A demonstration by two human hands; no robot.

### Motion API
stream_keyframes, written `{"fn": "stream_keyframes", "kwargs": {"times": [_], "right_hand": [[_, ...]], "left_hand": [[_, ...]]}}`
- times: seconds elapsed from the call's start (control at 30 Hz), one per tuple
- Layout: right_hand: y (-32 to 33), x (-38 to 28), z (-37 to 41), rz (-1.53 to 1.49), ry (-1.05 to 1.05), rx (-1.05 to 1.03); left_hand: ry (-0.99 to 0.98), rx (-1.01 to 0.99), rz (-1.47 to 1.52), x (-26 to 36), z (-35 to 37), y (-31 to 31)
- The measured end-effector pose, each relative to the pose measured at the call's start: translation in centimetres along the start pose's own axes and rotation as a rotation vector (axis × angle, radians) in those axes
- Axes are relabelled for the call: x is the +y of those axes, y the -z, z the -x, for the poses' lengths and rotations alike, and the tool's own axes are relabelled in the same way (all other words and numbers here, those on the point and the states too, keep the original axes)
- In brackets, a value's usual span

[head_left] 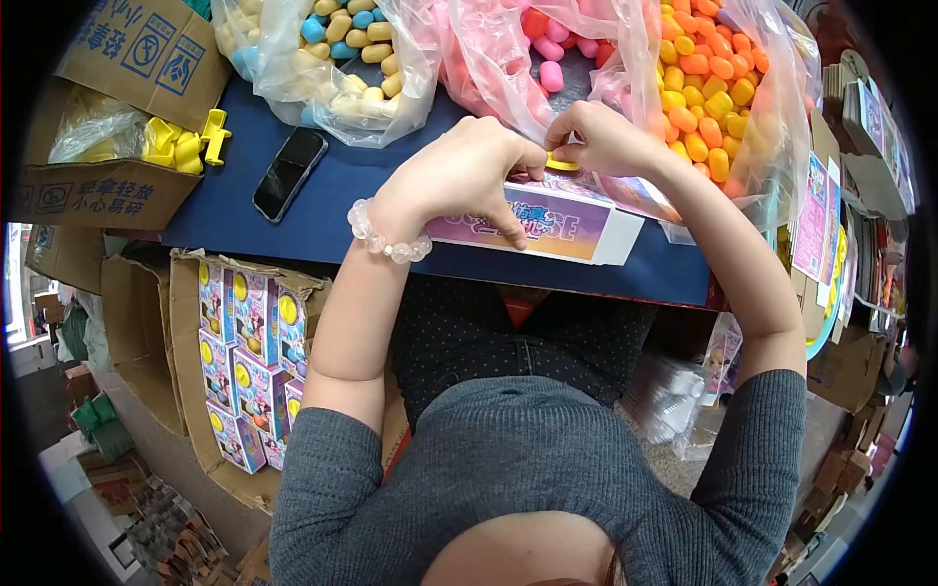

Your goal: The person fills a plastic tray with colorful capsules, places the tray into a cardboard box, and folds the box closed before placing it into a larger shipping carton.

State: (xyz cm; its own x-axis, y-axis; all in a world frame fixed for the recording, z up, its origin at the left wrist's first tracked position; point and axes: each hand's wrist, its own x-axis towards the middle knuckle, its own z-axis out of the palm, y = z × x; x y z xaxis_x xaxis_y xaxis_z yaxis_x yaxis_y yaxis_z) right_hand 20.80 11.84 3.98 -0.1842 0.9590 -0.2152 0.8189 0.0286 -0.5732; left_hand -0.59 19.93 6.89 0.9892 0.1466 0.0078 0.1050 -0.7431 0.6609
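A printed cardboard toy box [576, 230] in purple and orange lies on the blue table, with a white end flap [619, 238] sticking out at its right. My left hand [469, 171], wearing a beaded bracelet [376, 234], grips this box, its thumb down the near side and its fingers over the top. At the upper face, the bent fingers of my right hand [601, 137] close on a round yellow plastic piece [562, 162]. Part of that piece is hidden under my fingertips.
Behind my hands stand plastic bags of blue and tan capsules [366, 39], pink capsules [550, 75] and orange and yellow capsules [699, 107]. A phone [290, 174] lies at left, beside a carton of yellow parts [176, 146]. Below stands a carton of boxed toys [256, 391].
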Motion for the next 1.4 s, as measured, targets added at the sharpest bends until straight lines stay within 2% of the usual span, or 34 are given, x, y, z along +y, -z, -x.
{"fn": "stream_keyframes", "kwargs": {"times": [0.2, 0.3, 0.33, 0.37, 0.4, 0.43, 0.53, 0.57, 0.63, 0.67, 0.73, 0.77, 0.8, 0.87, 0.93, 1.0, 1.07, 1.1, 1.17, 1.23, 1.27, 1.33, 1.37, 1.4], "right_hand": [[-0.7, -0.5, 0.7, 0.058, 0.035, 0.096], [-0.7, -2.0, 1.5, 0.098, -0.031, 0.079], [-1.1, -2.9, 2.3, 0.137, -0.056, 0.095], [-2.0, -2.9, 3.0, 0.213, -0.004, 0.12], [-2.9, -3.3, 3.8, 0.23, -0.008, 0.117], [-4.1, -4.1, 5.0, 0.335, 0.076, 0.192], [-7.7, -5.9, 7.4, 0.433, 0.092, 0.33], [-8.2, -6.0, 7.7, 0.431, 0.093, 0.322], [-8.8, -6.1, 8.0, 0.421, 0.09, 0.404], [-8.9, -6.1, 7.9, 0.422, 0.09, 0.399], [-8.8, -6.0, 7.7, 0.384, 0.071, 0.395], [-8.9, -5.9, 7.7, 0.387, 0.07, 0.392], [-9.1, -5.8, 7.6, 0.402, 0.079, 0.421], [-8.8, -5.8, 7.5, 0.423, 0.095, 0.461], [-8.0, -5.6, 7.6, 0.273, 0.018, 0.452], [-7.3, -4.6, 7.4, 0.229, 0.037, 0.492], [-7.3, -4.4, 7.5, 0.014, -0.055, 0.379], [-7.3, -4.3, 7.5, 0.042, -0.059, 0.364], [-7.2, -4.4, 7.7, 0.034, -0.076, 0.365], [-6.9, -4.2, 7.6, 0.033, -0.076, 0.376], [-6.6, -3.7, 7.7, -0.048, -0.055, 0.35], [-5.5, -2.7, 8.4, -0.246, -0.055, 0.291], [-4.6, -1.9, 8.9, -0.481, -0.073, 0.163], [-3.6, -0.8, 9.6, -0.71, -0.089, 0.028]], "left_hand": [[-0.011, 0.026, -0.007, 0.1, 0.2, -0.4], [-0.047, 0.079, -0.05, 0.5, 1.2, -1.2], [-0.015, 0.069, -0.068, 1.4, 2.0, -1.7], [0.111, -0.053, -0.212, 2.8, 3.0, -2.2], [-0.002, 0.098, -0.214, 2.1, 4.3, -4.7], [-0.057, 0.227, -0.334, 2.5, 5.4, -6.8], [0.013, 0.247, -0.231, 4.3, 7.3, -7.8], [0.158, 0.153, -0.15, 4.9, 7.2, -6.5], [0.174, 0.434, -0.189, 3.5, 5.3, -6.7], [0.125, 0.512, -0.38, 2.6, 3.8, -7.0], [0.243, 0.181, -0.308, 0.8, 1.6, -7.7], [0.344, 0.039, -0.182, 0.5, 1.2, -7.0], [0.342, 0.039, -0.183, 0.2, 1.3, -7.2], [0.211, 0.159, -0.086, -1.0, 1.8, -7.9], [0.166, 0.196, -0.047, -1.3, 2.2, -8.1], [0.084, 0.245, -0.003, -1.6, 2.6, -8.3], [0.071, 0.271, -0.004, -1.7, 2.6, -8.5], [0.06, 0.299, -0.006, -1.6, 2.6, -8.5], [0.097, 0.228, 0.001, -1.3, 2.8, -8.2], [0.043, 0.207, -0.068, -0.1, 3.3, -7.5], [0.014, 0.187, -0.159, 0.4, 4.1, -7.8], [0.083, 0.039, -0.339, 2.8, 5.1, -7.3], [0.118, -0.026, -0.288, 3.6, 5.1, -6.7], [0.068, -0.053, -0.16, 3.8, 5.3, -6.0]]}}
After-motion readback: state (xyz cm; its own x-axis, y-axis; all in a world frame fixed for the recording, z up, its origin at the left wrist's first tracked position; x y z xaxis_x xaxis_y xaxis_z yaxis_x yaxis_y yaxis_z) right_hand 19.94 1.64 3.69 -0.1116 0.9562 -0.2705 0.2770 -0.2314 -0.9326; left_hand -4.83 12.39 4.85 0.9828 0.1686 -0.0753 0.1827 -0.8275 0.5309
